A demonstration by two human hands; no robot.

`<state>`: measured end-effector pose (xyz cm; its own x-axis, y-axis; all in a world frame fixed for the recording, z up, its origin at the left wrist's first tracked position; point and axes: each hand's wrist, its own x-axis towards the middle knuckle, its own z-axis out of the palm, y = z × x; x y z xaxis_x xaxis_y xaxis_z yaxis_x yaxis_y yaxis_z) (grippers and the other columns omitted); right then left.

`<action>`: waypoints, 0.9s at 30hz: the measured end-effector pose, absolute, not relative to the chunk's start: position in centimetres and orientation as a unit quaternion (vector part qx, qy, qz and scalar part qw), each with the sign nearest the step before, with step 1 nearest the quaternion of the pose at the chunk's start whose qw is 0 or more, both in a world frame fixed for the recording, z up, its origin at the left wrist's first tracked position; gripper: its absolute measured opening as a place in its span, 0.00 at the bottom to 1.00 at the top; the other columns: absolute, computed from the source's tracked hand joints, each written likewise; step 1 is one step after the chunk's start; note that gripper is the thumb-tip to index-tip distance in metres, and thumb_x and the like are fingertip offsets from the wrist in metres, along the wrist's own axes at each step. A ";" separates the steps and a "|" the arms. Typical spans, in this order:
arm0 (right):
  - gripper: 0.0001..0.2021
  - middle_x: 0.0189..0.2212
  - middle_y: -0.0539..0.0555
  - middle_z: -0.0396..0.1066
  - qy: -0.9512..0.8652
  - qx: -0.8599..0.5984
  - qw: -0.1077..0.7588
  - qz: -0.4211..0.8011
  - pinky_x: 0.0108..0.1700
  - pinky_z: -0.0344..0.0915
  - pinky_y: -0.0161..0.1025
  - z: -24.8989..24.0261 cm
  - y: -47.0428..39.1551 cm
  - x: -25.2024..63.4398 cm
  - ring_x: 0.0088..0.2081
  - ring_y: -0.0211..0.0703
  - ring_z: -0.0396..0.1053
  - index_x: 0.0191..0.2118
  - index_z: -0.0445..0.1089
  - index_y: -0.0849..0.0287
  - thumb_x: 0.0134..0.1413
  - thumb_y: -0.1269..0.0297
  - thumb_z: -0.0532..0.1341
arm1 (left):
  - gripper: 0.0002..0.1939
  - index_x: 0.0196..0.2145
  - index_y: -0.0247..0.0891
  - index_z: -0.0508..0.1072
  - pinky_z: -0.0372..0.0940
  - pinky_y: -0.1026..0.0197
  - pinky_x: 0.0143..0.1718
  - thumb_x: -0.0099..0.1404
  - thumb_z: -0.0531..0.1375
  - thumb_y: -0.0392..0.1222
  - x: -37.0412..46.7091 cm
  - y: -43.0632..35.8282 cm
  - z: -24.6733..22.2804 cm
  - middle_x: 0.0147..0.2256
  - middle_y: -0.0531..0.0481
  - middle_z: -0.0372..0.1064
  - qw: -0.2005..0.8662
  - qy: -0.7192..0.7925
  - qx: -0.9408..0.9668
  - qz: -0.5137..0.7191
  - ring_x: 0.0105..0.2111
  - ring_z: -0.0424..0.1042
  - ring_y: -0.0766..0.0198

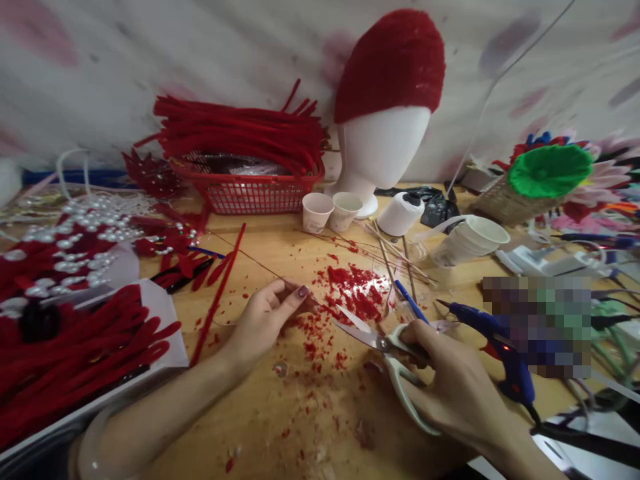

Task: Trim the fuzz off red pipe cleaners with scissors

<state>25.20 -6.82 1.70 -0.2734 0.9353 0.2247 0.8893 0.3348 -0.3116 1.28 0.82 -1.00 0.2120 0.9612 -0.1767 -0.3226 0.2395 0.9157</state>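
My left hand (265, 319) is closed in a pinch on a thin dark wire (253, 258), which runs back toward the upper left. A little red shows at the fingertips. My right hand (453, 383) grips pale-handled scissors (375, 339), fingers through the loops. The blades stand apart and point at the left fingertips, with a small gap between. Beneath and beyond the blades lies a heap of red fuzz clippings (353, 290), with scraps scattered toward me. A red pipe cleaner (220, 290) lies left of my left hand.
Red pipe cleaners fill a red basket (260, 195) at the back. Beside it are paper cups (317, 212), a red-capped foam head (383, 143) and a thread spool (400, 213). A blue glue gun (500, 340) lies right, its light glowing. A white box (167, 320) with red pieces is left.
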 end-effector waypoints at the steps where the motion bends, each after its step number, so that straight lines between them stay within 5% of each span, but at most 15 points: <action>1: 0.12 0.19 0.46 0.61 -0.798 -0.572 0.186 0.039 0.23 0.53 0.33 1.5 -6.8 25.2 0.20 0.34 0.59 0.28 0.56 0.55 0.48 0.60 0.61 | 0.11 0.27 0.36 0.74 0.66 0.63 0.38 0.54 0.66 0.46 1.3 0.9 -1.0 0.27 0.50 0.75 0.661 0.427 0.399 0.470 0.29 0.73 0.66; 11: 0.05 0.19 0.48 0.65 -0.816 -0.551 0.142 -0.101 0.21 0.52 0.35 1.3 -6.5 24.8 0.18 0.38 0.63 0.30 0.60 0.56 0.48 0.63 0.58 | 0.01 0.25 0.37 0.76 0.64 0.67 0.29 0.53 0.65 0.36 1.3 1.1 -0.2 0.24 0.51 0.73 0.607 0.502 0.438 0.433 0.25 0.70 0.66; 27: 0.08 0.20 0.48 0.66 -0.812 -0.565 0.132 -0.059 0.21 0.52 0.33 1.1 -6.5 24.1 0.18 0.35 0.61 0.28 0.59 0.56 0.48 0.60 0.59 | 0.03 0.23 0.39 0.79 0.66 0.65 0.34 0.51 0.65 0.34 1.2 1.0 -0.2 0.26 0.50 0.75 0.610 0.466 0.488 0.415 0.28 0.71 0.64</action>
<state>24.09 -6.45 1.14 -0.3262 0.9023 0.2817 0.9336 0.3543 -0.0538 1.24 1.04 -0.16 0.2201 0.9617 -0.1635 -0.0513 0.1788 0.9825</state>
